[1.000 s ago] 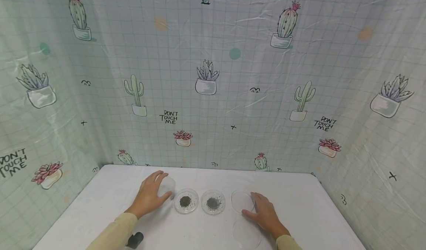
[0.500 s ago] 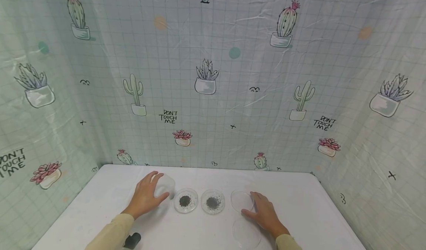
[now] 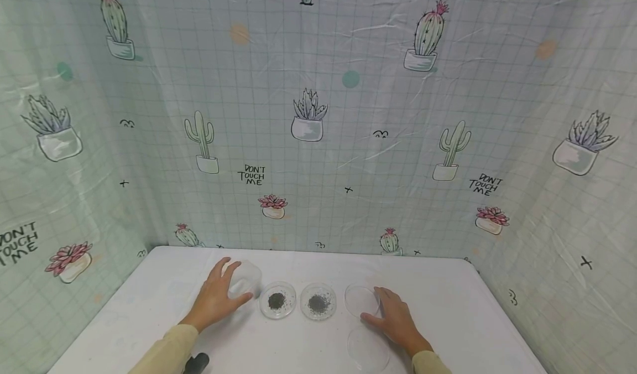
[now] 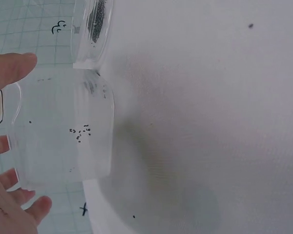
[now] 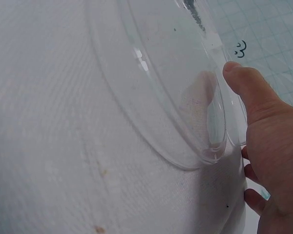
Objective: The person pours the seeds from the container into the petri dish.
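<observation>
At left: left hand (image 3: 214, 299), thumb and fingers apart around transparent plastic-looking container (image 3: 249, 277); cannot tell contact. Could tip it, by sideways nudge, into transparent round plastic-looking dish (image 3: 278, 316) of blackish grains (image 3: 276, 301), just beside. Next, 2nd such dish (image 3: 318, 317) of grey grains (image 3: 319, 304); could spill if jogged. Then 3rd such dish (image 3: 360, 302) and, nearer, thin transparent disc (image 3: 368, 349); easily overlooked, could collide through stray push from right hand (image 3: 395, 318), fingers apart at 3rd dish's rim.

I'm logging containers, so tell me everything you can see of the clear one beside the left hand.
The container is clear, colourless and plastic-looking, with a curved edge. Small dark specks show on or through its wall. It appears upright on the white table, just left of a dish of dark granules. The left hand is beside it; whether they touch is unclear.
</observation>
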The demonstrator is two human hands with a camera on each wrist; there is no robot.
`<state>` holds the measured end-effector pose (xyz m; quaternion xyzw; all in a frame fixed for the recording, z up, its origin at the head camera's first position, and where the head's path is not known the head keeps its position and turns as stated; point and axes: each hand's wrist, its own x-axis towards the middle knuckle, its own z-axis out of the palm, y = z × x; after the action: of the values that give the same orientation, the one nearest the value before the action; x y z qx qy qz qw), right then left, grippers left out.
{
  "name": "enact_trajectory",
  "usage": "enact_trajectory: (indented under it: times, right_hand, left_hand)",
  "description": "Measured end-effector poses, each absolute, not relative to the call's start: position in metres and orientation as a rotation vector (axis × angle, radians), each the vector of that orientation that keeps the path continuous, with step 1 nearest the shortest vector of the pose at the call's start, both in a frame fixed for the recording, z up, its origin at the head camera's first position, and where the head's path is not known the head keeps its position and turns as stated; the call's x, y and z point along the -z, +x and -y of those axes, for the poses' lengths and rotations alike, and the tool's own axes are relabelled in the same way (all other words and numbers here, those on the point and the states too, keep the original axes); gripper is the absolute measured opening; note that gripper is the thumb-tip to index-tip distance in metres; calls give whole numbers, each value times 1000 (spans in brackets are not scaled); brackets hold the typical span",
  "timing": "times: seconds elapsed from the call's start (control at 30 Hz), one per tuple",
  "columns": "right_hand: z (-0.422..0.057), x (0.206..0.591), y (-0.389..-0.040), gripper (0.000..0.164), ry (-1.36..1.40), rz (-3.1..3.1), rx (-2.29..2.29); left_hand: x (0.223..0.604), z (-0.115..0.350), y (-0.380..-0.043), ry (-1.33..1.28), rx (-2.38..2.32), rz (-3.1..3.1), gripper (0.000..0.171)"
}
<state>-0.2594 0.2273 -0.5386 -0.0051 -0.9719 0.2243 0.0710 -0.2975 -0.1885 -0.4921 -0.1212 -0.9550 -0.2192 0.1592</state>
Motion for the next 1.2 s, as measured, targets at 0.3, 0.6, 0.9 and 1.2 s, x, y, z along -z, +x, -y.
enact_trajectory:
  times: [0.3,0.6,0.9,1.2]
  right_hand:
    - [-228,540,-258,84,8,2907,-657]
    - [-228,540,-258,84,-7,2912,-662]
    - [-228,540,-259,84,17,2907,-650]
    - [-227,538,-258,83,22,2902,-655]
  left_hand:
    - [504,193,-301,-339,788,2712,94]
    - [508,193,-300,-258,840,2763,102]
    - [509,192,-299,-253,855,2774,100]
    - [506,191,-301,-241,875,2776,99]
